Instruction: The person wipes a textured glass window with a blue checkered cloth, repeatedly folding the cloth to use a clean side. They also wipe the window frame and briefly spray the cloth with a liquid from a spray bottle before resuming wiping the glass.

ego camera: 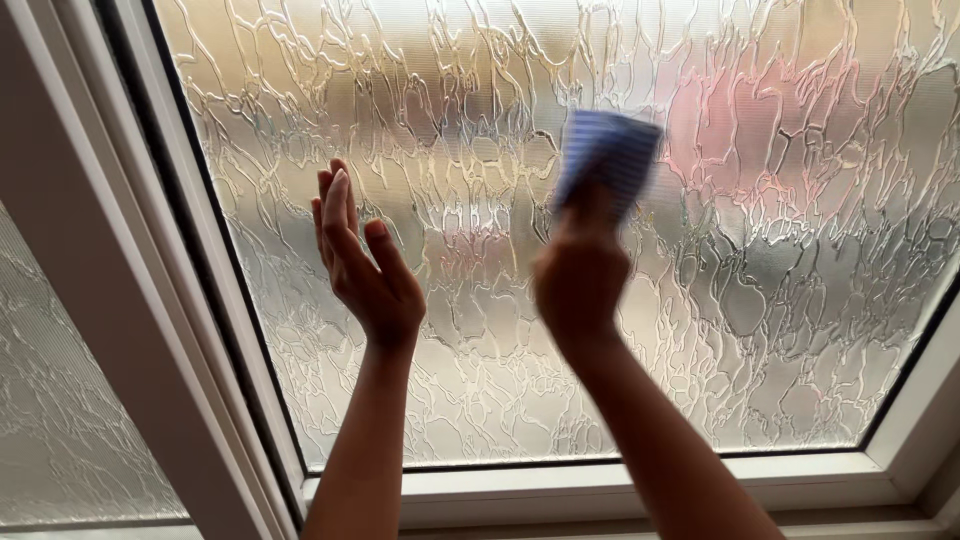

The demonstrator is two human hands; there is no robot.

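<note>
Frosted, bumpy glass pane [780, 300] in a white frame [620, 490] fills the view. Right hand [580, 285] has its grip pinched on a blue cloth [608, 160], pressed on the glass just above the fingers. Left of it, the left hand [365, 265] is spread flat on the pane. Push too hard and I'd guess the cloth snags on the ridges and slips out.

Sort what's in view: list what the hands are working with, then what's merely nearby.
In use:
- blue cloth, gripped by right hand
- textured glass pane, with left hand flat against it

Nearby only:
- white window frame
- second textured pane at left
</note>
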